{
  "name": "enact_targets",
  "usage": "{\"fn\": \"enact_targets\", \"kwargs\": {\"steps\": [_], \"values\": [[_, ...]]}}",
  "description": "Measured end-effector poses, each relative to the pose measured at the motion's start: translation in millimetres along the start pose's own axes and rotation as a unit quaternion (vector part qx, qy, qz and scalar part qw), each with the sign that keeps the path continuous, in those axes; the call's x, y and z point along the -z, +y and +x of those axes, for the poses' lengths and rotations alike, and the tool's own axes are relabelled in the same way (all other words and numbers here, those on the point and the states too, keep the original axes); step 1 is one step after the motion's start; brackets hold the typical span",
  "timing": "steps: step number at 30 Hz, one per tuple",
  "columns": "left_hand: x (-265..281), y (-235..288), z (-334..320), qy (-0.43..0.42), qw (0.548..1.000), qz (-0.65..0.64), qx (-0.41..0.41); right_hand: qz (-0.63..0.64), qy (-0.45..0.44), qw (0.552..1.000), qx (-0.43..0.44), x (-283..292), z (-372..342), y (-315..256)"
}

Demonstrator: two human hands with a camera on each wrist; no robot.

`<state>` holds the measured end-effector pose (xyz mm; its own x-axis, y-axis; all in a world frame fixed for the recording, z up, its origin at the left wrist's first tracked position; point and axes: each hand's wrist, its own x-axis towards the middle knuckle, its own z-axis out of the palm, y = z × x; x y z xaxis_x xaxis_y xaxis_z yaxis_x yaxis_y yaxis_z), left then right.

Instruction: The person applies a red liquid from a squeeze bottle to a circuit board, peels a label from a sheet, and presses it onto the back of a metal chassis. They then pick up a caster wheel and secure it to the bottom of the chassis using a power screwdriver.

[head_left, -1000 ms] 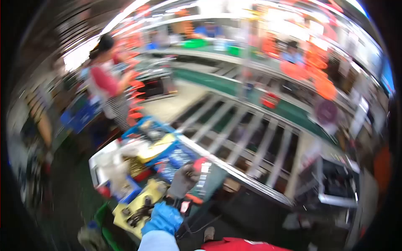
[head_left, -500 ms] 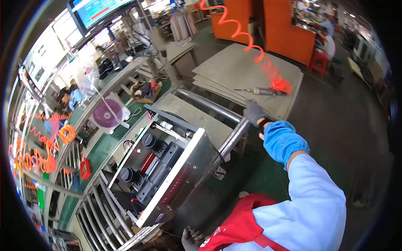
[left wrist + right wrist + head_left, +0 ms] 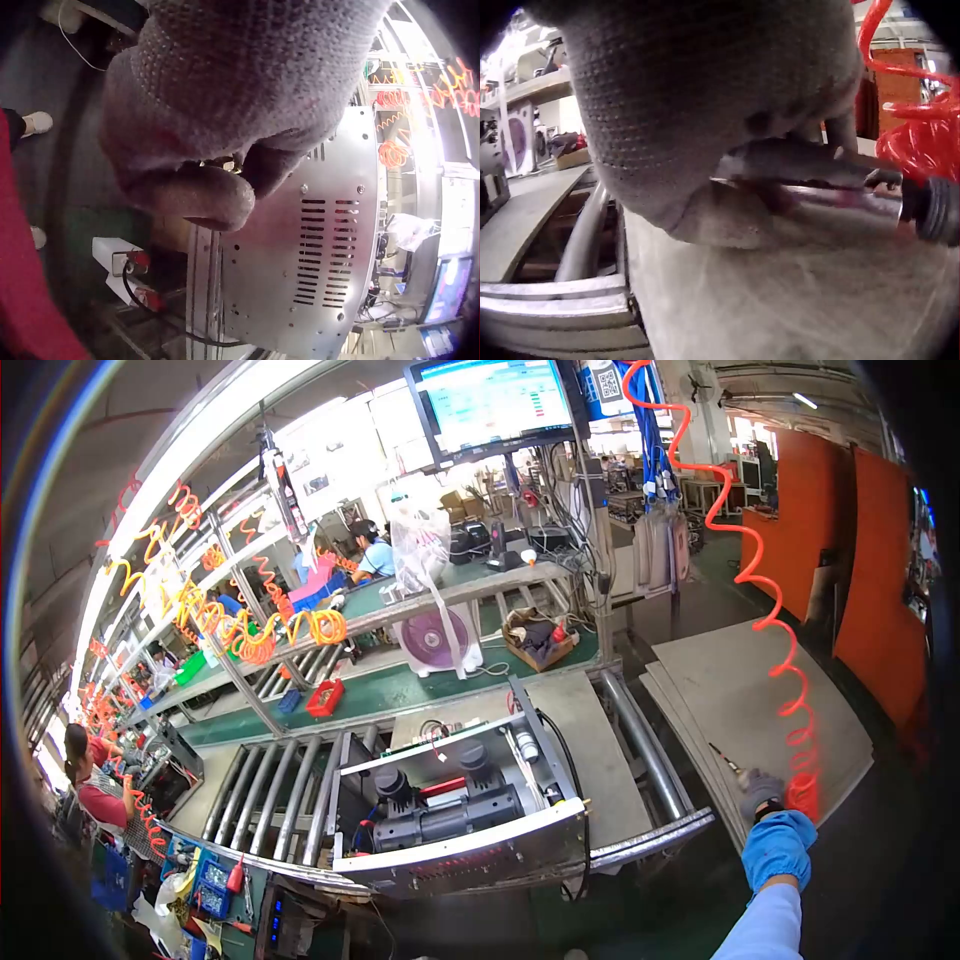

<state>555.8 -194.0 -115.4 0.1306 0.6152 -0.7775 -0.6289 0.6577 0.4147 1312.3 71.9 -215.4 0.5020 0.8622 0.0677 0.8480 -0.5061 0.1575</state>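
Observation:
My right hand [image 3: 763,793], in a grey knit glove and blue sleeve cover, grips an air screwdriver [image 3: 802,161] over a stack of flat boards [image 3: 710,680]. The driver's bit points away to the left in the head view; a red coiled hose [image 3: 803,785] hangs beside the hand. My left hand [image 3: 232,90], also gloved, curls its fingers around small shiny brass-coloured pieces, mostly hidden by the glove. It is out of the head view. Behind it stands an open metal case [image 3: 262,277] with slotted vents, holding a dark motor unit [image 3: 450,820].
The case rests on a roller conveyor [image 3: 268,790]. Parts bins [image 3: 212,890] stand at lower left. Beyond the conveyor are a purple fan [image 3: 436,638], a small red tray [image 3: 325,698] and a box of cloths [image 3: 540,638]. A monitor [image 3: 495,405] hangs above. Another person [image 3: 95,785] works far left.
My view has swung from the parts bins to the case and the boards. My right hand has reached the air screwdriver that lay on the boards and taken hold of it.

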Motion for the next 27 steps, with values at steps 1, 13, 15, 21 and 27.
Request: {"fn": "enact_targets", "kwargs": {"steps": [1,13,15,21,27], "values": [[4,-4,6,-0.013,1.0,-0.016,0.012,0.0,-0.038,0.999,0.017,48,-33,-15],[0,38,6,-0.171,0.966,0.034,-0.194,0.636,-0.508,0.507,0.286,200,-408,-223],[-1,58,-18,-0.106,0.976,-0.103,-0.158,0.56,-0.537,0.537,0.331,233,-444,-262],[77,83,-41,-0.186,0.928,-0.26,-0.189,0.457,-0.583,0.541,0.397,268,-508,-345],[140,101,-80,-0.106,0.94,-0.234,-0.227,0.368,-0.536,0.607,0.456,291,-572,-398]]}}
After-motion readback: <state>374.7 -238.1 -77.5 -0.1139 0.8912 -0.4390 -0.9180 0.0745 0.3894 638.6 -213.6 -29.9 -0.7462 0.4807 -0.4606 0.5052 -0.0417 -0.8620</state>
